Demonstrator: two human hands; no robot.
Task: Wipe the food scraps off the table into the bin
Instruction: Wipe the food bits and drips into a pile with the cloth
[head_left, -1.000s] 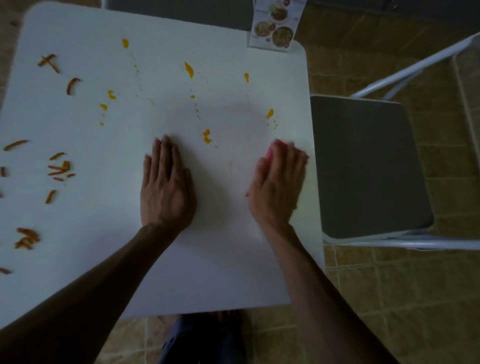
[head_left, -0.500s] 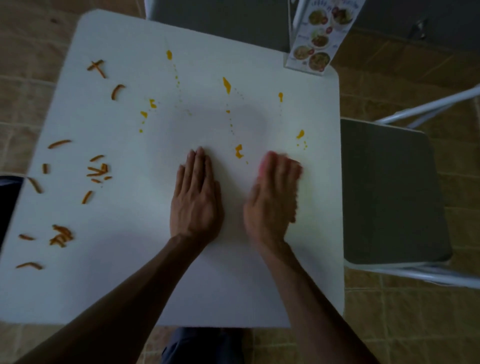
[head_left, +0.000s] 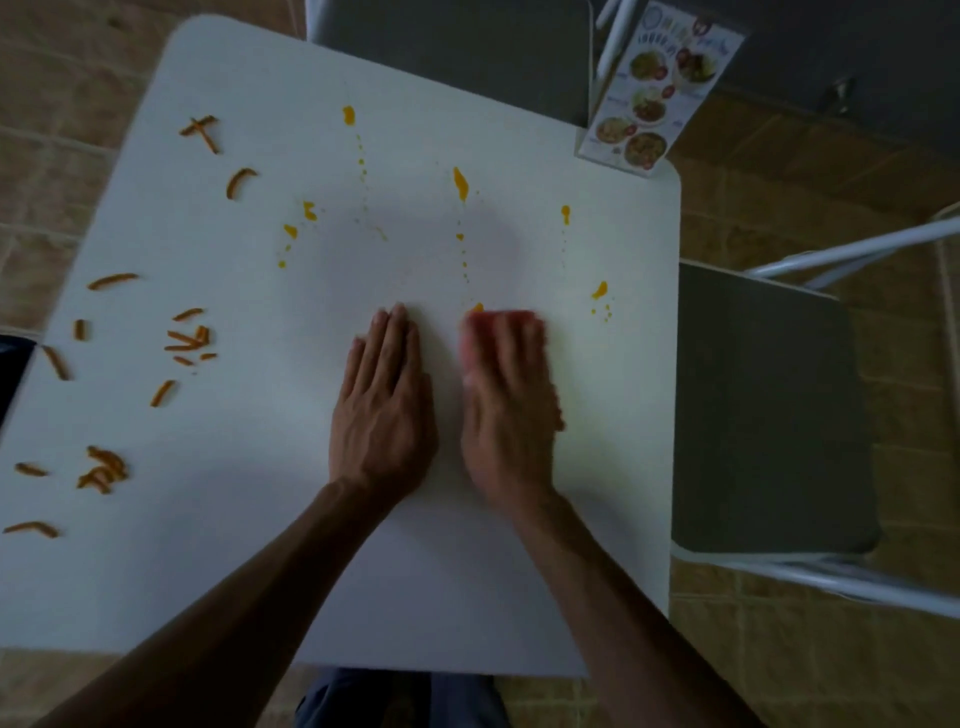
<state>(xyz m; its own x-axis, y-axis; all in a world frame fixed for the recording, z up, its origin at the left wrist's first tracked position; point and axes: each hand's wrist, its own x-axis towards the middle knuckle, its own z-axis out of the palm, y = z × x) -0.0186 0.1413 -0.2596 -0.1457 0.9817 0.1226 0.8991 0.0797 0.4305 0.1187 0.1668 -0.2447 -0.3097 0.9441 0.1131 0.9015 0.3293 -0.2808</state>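
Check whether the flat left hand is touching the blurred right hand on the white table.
Apart. The head view shows a strip of bare white table between the flat left hand and the motion-blurred right hand, which presses a pink cloth.

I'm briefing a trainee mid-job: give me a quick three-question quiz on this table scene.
1. True or false: the left hand lies flat on the table.
2. Which hand covers the pink cloth? A left, B right.
3. Fill in: the orange strips lie toward the table's ___ side.

Key: 1 true. 2 B, the right hand, blurred. 3 left.
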